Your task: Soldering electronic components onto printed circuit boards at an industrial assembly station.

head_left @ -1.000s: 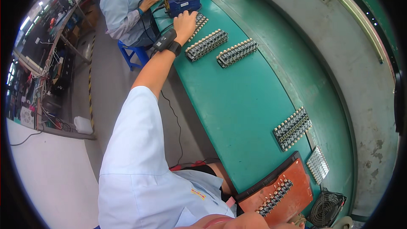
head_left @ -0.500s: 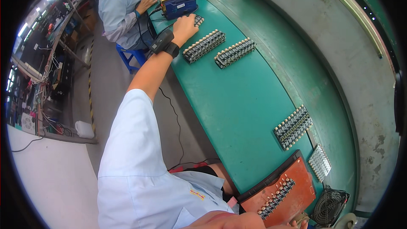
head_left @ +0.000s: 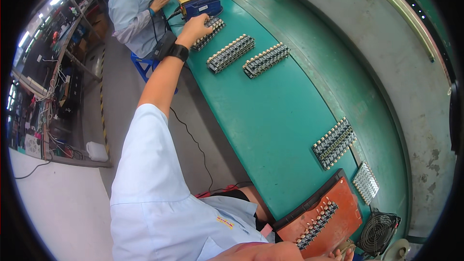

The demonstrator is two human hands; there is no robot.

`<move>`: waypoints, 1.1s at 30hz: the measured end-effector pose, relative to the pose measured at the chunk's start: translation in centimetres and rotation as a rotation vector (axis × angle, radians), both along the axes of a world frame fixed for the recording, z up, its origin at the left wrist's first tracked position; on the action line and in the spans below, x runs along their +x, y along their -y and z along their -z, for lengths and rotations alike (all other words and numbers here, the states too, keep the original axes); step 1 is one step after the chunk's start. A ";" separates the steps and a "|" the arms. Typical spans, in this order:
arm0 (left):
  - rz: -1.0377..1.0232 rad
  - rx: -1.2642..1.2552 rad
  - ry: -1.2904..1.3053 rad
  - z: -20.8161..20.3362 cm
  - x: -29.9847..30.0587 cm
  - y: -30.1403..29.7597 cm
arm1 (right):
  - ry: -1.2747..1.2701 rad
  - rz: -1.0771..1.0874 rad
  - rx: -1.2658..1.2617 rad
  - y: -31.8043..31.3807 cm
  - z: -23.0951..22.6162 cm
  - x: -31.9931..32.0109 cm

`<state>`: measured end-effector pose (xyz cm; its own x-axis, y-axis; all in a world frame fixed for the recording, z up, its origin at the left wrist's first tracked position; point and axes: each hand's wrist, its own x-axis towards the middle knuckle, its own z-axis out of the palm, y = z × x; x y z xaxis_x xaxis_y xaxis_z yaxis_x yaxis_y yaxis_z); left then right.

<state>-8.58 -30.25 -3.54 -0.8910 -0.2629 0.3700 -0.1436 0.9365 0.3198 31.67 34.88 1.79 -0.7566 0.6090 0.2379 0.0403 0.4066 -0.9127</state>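
My left arm reaches to the far end of the green table (head_left: 270, 116). There my left hand (head_left: 195, 29) is closed on the edge of a circuit board panel (head_left: 211, 35) with rows of gold connectors; my fingers hide part of it. Two stacks of similar boards, a nearer stack (head_left: 231, 53) and a stack to its right (head_left: 266, 60), stand beside it. My right hand (head_left: 342, 254) shows only partly at the lower edge, fingers curled by a tan thing I cannot make out. Close to it, a narrow circuit board strip (head_left: 316, 224) lies on an orange-red board (head_left: 338, 232).
Another circuit board panel (head_left: 334, 144) lies at the right, with a silvery panel (head_left: 366, 183) near it. A black fan (head_left: 379, 233) stands at the lower right. Beyond my left hand are a blue device (head_left: 200, 6) and a co-worker (head_left: 133, 9) holding a pen-like tool.
My left hand has drawn slightly left and nearer, and more of the circuit board panel under it now shows. The co-worker's hand has shifted, and a pen-like tool now shows in it.
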 end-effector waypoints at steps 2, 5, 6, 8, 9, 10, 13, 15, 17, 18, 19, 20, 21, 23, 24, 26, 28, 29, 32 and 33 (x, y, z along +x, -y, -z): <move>-0.018 0.007 -0.003 1.1 0.3 -0.6 | -0.017 -0.006 0.022 0.0 0.0 -0.1; -0.060 0.003 0.049 1.3 0.6 -1.1 | -0.044 -0.023 0.051 0.0 0.0 0.0; -0.081 -0.018 0.053 1.4 0.9 -1.5 | -0.052 -0.027 0.060 0.0 0.0 0.2; -0.083 -0.040 0.052 1.4 0.6 -2.6 | -0.076 -0.022 0.078 0.0 0.0 0.3; -0.067 -0.017 0.038 1.2 0.4 -3.2 | -0.087 -0.011 0.087 0.0 0.0 0.4; -0.042 0.007 0.025 1.2 -0.1 -3.9 | -0.096 0.007 0.098 0.0 -0.1 0.5; 0.088 0.080 -0.101 1.1 -0.3 -3.5 | -0.100 0.139 0.146 0.1 -0.1 -0.2; -0.046 -0.113 -0.104 0.1 1.6 -1.3 | 0.024 0.135 0.024 -2.2 1.1 0.8; -0.025 -0.114 -0.131 -2.4 3.9 -1.5 | -0.059 0.076 -0.015 -1.9 0.9 0.4; -0.029 -0.114 -0.151 -3.9 5.5 -3.8 | -0.066 0.074 0.000 -1.8 0.8 0.4; 0.082 0.012 -0.225 -6.1 7.7 -9.7 | -0.066 0.123 0.010 -1.5 1.0 0.6; 0.182 0.139 -0.313 -7.9 10.4 -14.9 | -0.091 0.103 -0.001 -1.5 1.1 0.8; 0.318 0.245 -0.384 -9.1 12.7 -21.4 | -0.114 0.097 -0.007 -1.6 1.2 1.4; 0.543 0.215 -0.323 -9.6 17.2 -30.0 | -0.149 0.094 -0.034 -1.8 1.2 2.0; 0.729 0.205 -0.230 -9.2 17.7 -33.4 | -0.147 0.057 -0.045 -2.0 1.3 2.3; 0.892 0.197 -0.078 -7.3 17.6 -38.5 | -0.160 -0.046 -0.079 -1.9 1.3 2.0; 0.800 0.248 0.018 -3.2 13.6 -41.9 | -0.201 -0.128 -0.140 -1.7 2.0 1.7; 0.731 0.287 0.050 -1.5 11.1 -43.2 | -0.218 -0.158 -0.169 -1.5 2.1 1.9; 0.576 0.280 0.289 0.1 7.0 -45.3 | -0.283 -0.176 -0.216 -1.5 2.5 2.7; 0.544 0.252 0.312 0.6 6.5 -45.7 | -0.295 -0.172 -0.223 -1.7 2.5 2.7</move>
<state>-2.08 15.48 -4.17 -0.9761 0.2088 0.0596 0.2061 0.8040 0.5578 34.41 36.61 -0.73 -0.7707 0.5408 0.3369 -0.2882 0.1757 -0.9413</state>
